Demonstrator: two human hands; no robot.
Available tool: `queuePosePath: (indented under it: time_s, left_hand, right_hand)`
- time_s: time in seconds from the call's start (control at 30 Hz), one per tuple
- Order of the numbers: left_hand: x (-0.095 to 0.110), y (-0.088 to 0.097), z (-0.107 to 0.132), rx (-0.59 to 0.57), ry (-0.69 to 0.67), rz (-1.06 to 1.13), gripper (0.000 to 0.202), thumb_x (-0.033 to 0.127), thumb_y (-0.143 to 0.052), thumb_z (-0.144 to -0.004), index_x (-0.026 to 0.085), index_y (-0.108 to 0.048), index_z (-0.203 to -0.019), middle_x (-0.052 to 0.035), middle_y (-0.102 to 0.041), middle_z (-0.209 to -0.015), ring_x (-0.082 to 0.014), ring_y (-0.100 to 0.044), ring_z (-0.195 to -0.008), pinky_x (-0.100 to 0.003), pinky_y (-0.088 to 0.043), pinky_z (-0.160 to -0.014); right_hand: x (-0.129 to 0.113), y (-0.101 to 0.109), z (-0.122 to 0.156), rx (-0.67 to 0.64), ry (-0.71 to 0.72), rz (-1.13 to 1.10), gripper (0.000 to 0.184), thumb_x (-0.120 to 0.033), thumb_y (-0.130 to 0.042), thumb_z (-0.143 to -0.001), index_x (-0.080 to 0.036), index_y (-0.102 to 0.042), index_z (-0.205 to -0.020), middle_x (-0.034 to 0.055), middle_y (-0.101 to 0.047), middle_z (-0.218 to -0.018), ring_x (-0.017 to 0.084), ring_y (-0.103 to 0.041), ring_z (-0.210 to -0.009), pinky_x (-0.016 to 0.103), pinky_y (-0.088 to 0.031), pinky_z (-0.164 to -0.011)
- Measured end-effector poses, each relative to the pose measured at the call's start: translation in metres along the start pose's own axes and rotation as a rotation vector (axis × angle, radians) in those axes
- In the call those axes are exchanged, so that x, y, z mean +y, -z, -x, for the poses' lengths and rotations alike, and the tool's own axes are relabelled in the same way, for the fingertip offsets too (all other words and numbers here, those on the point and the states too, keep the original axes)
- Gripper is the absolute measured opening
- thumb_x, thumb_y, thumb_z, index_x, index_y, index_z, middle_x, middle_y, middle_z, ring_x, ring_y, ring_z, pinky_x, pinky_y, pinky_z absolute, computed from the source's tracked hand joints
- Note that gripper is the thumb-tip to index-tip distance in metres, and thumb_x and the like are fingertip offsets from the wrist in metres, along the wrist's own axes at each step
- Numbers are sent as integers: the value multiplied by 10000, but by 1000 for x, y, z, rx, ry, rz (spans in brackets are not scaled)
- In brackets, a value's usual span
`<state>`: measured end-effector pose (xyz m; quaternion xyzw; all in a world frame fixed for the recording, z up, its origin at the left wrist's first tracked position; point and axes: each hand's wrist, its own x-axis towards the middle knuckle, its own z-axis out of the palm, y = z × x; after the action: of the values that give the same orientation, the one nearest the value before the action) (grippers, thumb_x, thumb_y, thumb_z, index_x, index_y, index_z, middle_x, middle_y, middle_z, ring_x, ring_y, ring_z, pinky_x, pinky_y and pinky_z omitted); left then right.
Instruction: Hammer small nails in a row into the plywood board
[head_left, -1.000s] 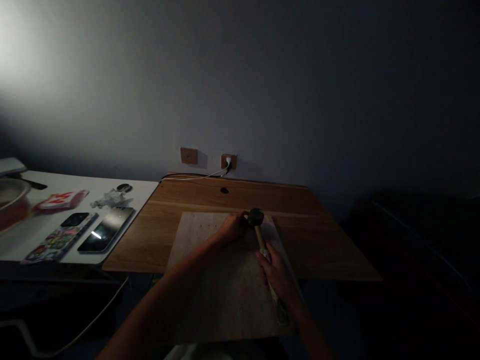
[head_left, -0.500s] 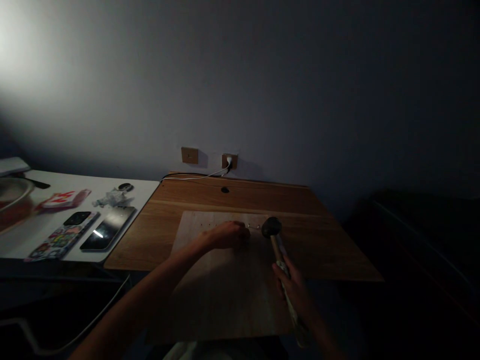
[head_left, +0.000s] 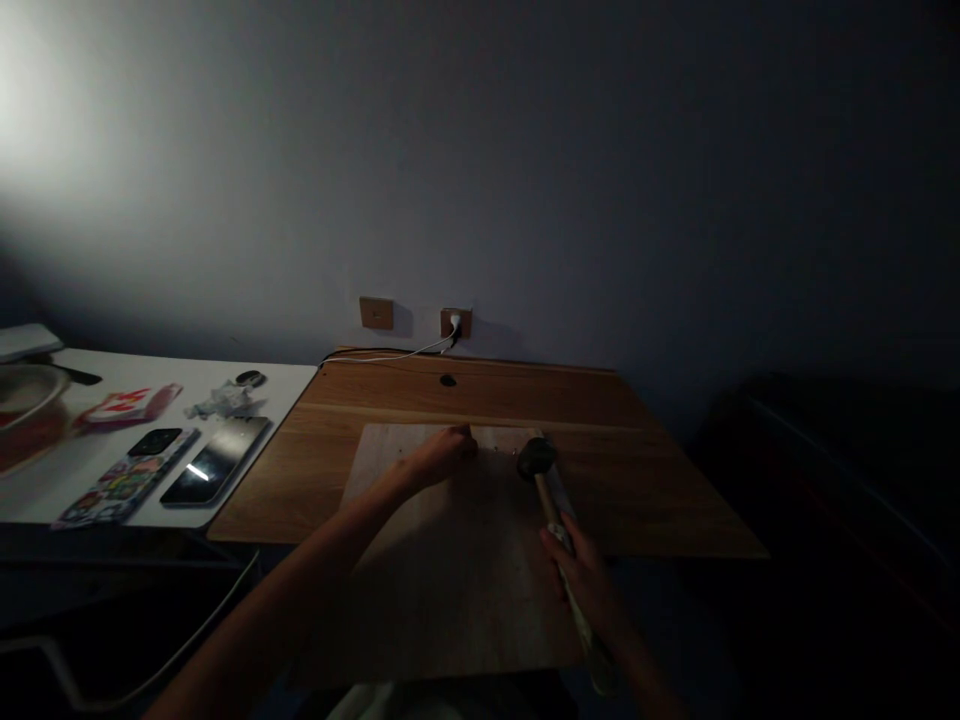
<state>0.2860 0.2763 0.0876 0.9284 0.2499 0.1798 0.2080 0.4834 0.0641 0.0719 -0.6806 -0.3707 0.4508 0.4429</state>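
Note:
My right hand (head_left: 581, 570) is wrapped around the handle of a hammer (head_left: 537, 458). Its dark, rounded head rests over or just above the far right part of a pale wooden board (head_left: 442, 590). Small nail-like bits (head_left: 514, 452) stick up or lie near the board's far edge, just left of the hammer head; they are too small and dim to make out well. My left hand (head_left: 446, 455) is closed, its fingers curled at that far edge. Whatever its fingertips may hold is hidden.
The board lies on a wooden desk (head_left: 645, 480) against the wall. On a white table (head_left: 289, 385) at left are a phone (head_left: 217, 462), a patterned phone case (head_left: 124, 480), crumpled plastic (head_left: 225, 400), a red-and-white packet (head_left: 131, 403) and a bowl (head_left: 34, 400). Cables run to a wall socket (head_left: 456, 322).
My left hand has shifted left along the board's far edge. The hammer in my right hand has moved slightly left, and the view has shifted a little.

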Motion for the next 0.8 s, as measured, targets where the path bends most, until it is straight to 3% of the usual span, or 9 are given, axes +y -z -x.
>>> queuePosePath:
  time_s: [0.23, 0.6, 0.8]
  left_hand:
    - [-3, -6, -11, 10, -35, -74, 262, 12, -514, -799, 123, -748, -833, -127, -682, -975, -185, -645, -846, -281, -509, -813]
    - [-8, -15, -19, 6, -25, -76, 314, -17, -462, -790, 113, -745, -826, -134, -703, -944, -190, -656, -827, -289, -521, -802]
    - [-8, -21, -19, 48, 10, 79, 268, 23, -545, -773, 147, -754, -887, -96, -733, -922, -193, -667, -860, -298, -518, -834]
  right_hand:
    - [0, -1, 0, 60, -38, 16, 777, -662, -594, -725, -166, -472, -1311, -114, -429, -499, 120, -411, -405, 229, -337, -380]
    - [-2, -1, 1, 25, 7, 24, 644, -664, -580, -741, -184, -530, -1168, -113, -414, -509, 107, -376, -391, 224, -328, -365]
    - [2, 2, 0, 43, 12, 20, 581, -620, -615, -779, -217, -564, -1195, -87, -456, -566, 117, -422, -419, 237, -353, -397]
